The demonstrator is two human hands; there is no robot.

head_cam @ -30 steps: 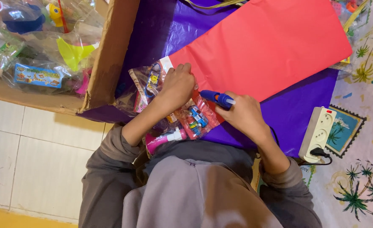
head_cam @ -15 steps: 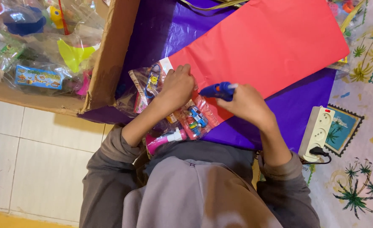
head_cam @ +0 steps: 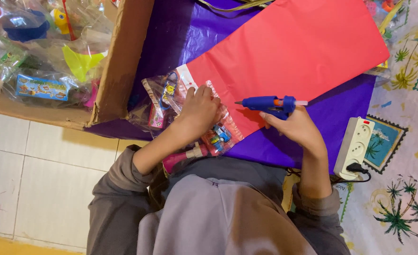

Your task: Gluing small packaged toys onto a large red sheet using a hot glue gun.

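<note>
Here, blue glue gun (head_cam: 270,105) in right hand (head_cam: 297,128).

Blue glue gun (head_cam: 270,105) level in my right hand (head_cam: 296,130), clear toy packets (head_cam: 194,115) flat under my left hand (head_cam: 200,109).

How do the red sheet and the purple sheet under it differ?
The red sheet lies on top; the purple sheet is beneath, showing only around its edges. The red sheet looks matte and flat; the purple sheet looks glossy and crinkled. The left hand presses a clear toy packet onto the red sheet's corner; the purple is untouched. Both are plain single-colour sheets.
</note>
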